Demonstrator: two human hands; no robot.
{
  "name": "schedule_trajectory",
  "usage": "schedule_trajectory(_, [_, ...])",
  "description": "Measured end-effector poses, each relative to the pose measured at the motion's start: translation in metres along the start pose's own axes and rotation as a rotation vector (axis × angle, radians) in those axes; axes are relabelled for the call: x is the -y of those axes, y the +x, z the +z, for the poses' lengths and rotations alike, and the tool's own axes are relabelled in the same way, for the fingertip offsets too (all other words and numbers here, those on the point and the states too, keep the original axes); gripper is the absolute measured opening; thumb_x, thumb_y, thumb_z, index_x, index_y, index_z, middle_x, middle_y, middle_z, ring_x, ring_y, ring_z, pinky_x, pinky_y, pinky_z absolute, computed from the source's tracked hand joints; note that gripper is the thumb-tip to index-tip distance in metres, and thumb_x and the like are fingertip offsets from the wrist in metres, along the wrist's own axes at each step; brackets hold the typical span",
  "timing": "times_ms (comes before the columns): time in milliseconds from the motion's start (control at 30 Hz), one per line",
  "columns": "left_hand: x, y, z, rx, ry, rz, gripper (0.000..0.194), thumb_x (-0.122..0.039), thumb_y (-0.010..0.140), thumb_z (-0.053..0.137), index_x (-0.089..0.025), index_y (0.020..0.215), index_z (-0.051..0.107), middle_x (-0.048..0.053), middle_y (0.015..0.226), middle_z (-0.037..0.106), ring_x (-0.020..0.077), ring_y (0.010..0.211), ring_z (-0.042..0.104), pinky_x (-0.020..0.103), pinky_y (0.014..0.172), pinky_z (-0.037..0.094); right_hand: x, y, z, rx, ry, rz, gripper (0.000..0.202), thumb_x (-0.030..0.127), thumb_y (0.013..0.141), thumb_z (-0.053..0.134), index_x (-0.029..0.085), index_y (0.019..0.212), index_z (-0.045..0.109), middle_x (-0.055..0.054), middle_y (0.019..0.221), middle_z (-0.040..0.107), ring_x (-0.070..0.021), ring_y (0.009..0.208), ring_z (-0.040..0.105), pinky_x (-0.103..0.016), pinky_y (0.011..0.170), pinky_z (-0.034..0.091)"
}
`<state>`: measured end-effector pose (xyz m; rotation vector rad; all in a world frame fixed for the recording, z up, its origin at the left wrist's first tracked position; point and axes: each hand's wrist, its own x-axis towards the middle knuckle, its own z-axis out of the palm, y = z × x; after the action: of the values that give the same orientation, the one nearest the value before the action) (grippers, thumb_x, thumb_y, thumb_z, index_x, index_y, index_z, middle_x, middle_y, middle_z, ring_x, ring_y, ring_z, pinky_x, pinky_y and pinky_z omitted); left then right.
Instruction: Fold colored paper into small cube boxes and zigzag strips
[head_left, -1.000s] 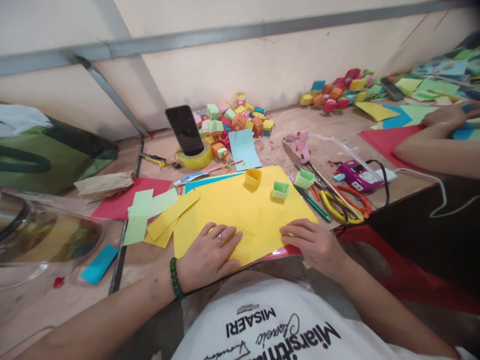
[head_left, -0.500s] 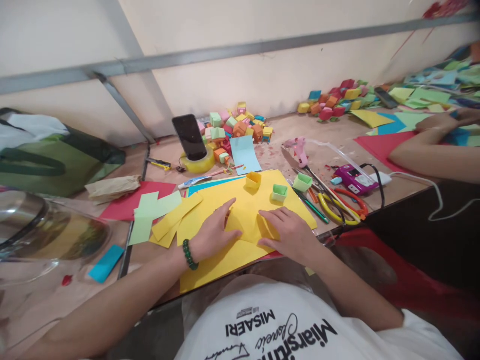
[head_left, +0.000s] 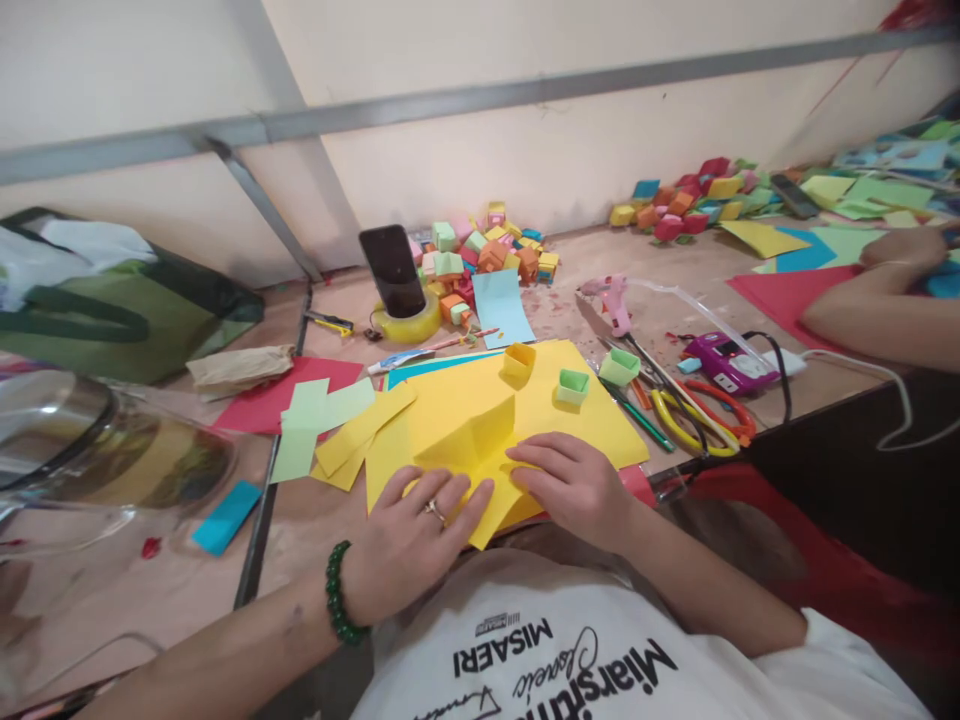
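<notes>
The folded yellow paper [head_left: 469, 440] is between the two hands, just past the left fingers and by the right fingertips. One part of it stands up like a little wall. The long top edge of that wall slants, going from in front of the left hand [head_left: 409, 550] to a spot ahead of the right fingertips. One corner of the paper points back at the person's tummy, between the hands. The left hand is flat and palm down, with its fingers a bit apart, on the paper. The right hand [head_left: 581, 490] has bent fingers at the paper's edge; I can't tell if it pinches it. A small green box [head_left: 573, 386] sits past the right hand, on a big yellow sheet [head_left: 600, 420].
</notes>
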<state>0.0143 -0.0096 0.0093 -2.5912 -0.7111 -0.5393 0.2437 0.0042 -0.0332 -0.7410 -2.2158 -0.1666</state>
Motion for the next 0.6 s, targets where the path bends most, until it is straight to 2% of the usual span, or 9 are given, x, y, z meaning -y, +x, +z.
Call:
schedule_trajectory(100, [0.008, -0.011, 0.009, 0.096, 0.008, -0.031, 0.029, -0.004, 0.087, 0.042, -0.014, 0.107, 0.061, 0.009, 0.101, 0.07, 0.0211, 0.09, 0.061, 0.037, 0.076, 0.039, 0.0, -0.01, 0.009, 0.053, 0.037, 0.027, 0.017, 0.005, 0.088, 0.047, 0.015, 0.085, 0.06, -0.01, 0.097, 0.071, -0.0175, 0.09, 0.064, -0.033, 0.08, 0.058])
schedule_trajectory(233, [0.018, -0.025, 0.021, 0.14, -0.062, -0.015, 0.028, -0.005, 0.087, 0.042, -0.013, 0.104, 0.063, 0.008, 0.093, 0.071, 0.0213, 0.085, 0.062, 0.037, 0.075, 0.041, 0.003, -0.018, 0.011, 0.16, 0.103, 0.126, 0.023, 0.003, 0.085, 0.042, 0.016, 0.094, 0.058, -0.008, 0.09, 0.071, -0.0173, 0.089, 0.065, -0.031, 0.074, 0.058])
schedule_trajectory(300, [0.02, -0.03, 0.026, 0.159, -0.14, -0.057, 0.028, -0.007, 0.088, 0.041, -0.014, 0.104, 0.063, 0.007, 0.089, 0.071, 0.0205, 0.08, 0.061, 0.036, 0.073, 0.043, 0.004, -0.02, 0.01, 0.217, 0.11, 0.2, 0.027, 0.005, 0.082, 0.041, 0.016, 0.102, 0.056, -0.008, 0.087, 0.07, -0.0185, 0.086, 0.064, -0.03, 0.068, 0.057])
schedule_trajectory(367, [0.022, -0.032, 0.031, 0.201, -0.261, -0.182, 0.029, -0.01, 0.089, 0.04, -0.017, 0.105, 0.063, 0.006, 0.088, 0.07, 0.0192, 0.079, 0.062, 0.034, 0.073, 0.045, 0.004, -0.022, 0.01, 0.245, 0.114, 0.293, 0.03, 0.008, 0.083, 0.043, 0.016, 0.11, 0.054, -0.008, 0.088, 0.069, -0.0192, 0.085, 0.064, -0.029, 0.065, 0.056])
schedule_trajectory(500, [0.032, -0.029, 0.041, 0.308, -0.505, -0.535, 0.031, -0.023, 0.092, 0.041, -0.02, 0.118, 0.057, 0.004, 0.087, 0.069, 0.0169, 0.078, 0.063, 0.029, 0.069, 0.049, 0.0, -0.024, 0.013, 0.21, 0.049, 0.52, 0.034, 0.023, 0.09, 0.047, 0.017, 0.124, 0.047, -0.006, 0.085, 0.067, -0.0184, 0.076, 0.065, -0.03, 0.065, 0.055])
schedule_trajectory(600, [0.039, -0.023, 0.046, 0.353, -0.56, -0.675, 0.042, -0.029, 0.091, 0.043, -0.018, 0.131, 0.046, 0.003, 0.083, 0.066, 0.0163, 0.071, 0.063, 0.028, 0.064, 0.05, -0.003, -0.022, 0.014, 0.19, -0.095, 0.563, 0.043, 0.028, 0.09, 0.05, 0.014, 0.13, 0.044, -0.004, 0.077, 0.065, -0.0191, 0.067, 0.063, -0.03, 0.058, 0.053])
